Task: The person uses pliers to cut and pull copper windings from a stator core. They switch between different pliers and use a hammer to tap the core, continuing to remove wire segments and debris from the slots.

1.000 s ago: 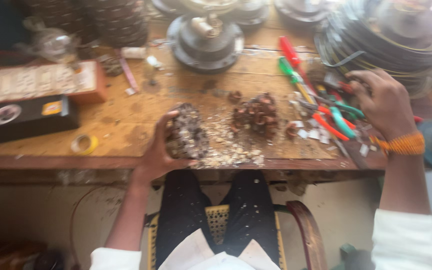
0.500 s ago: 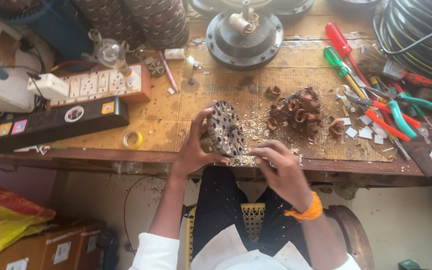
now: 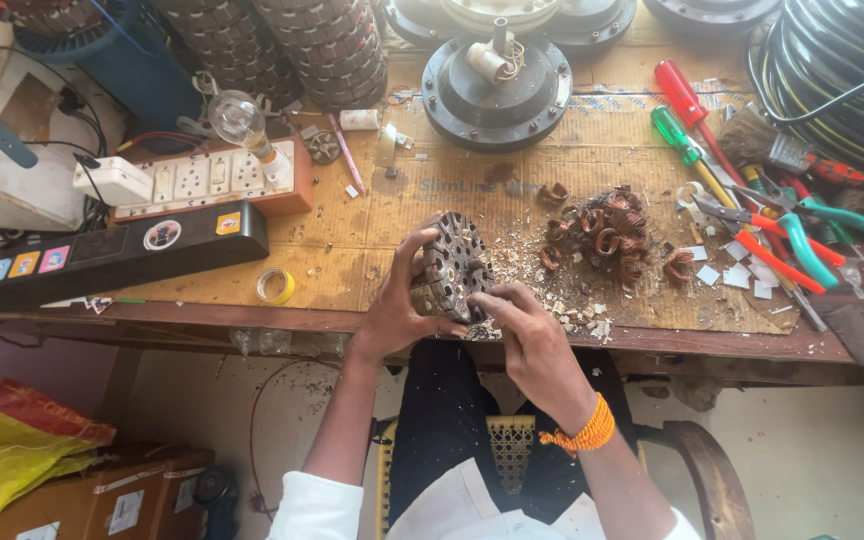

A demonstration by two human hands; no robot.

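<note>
left hand (image 3: pixel 392 312): grip closed round the stator (image 3: pixel 455 264), fingers behind and over its left rim, thumb low at the edge.
right hand (image 3: pixel 530 338): grip narrow, fingertips pinched at the stator's lower rim; whether they hold anything small there, cannot tell. orange thread band at the wrist.
stator: round slotted metal disc, held on edge and tilted, just above the near edge of the surface (image 3: pixel 372 240), over the person's lap.
copper coils (image 3: pixel 607 235): loose heap on the surface, right of the stator, near but apart.
scraps (image 3: pixel 562 300): pale chips and bits strewn between the stator and the coils.
tools (image 3: pixel 752 215): screwdrivers and pliers, far right, well apart from both hands.
motor housing (image 3: pixel 497 85): dark round, behind the stator at the far side.
tape roll (image 3: pixel 275 286): yellow, left of the left hand.
power strip (image 3: pixel 197 180): far left, with a bulb upright on it.
</note>
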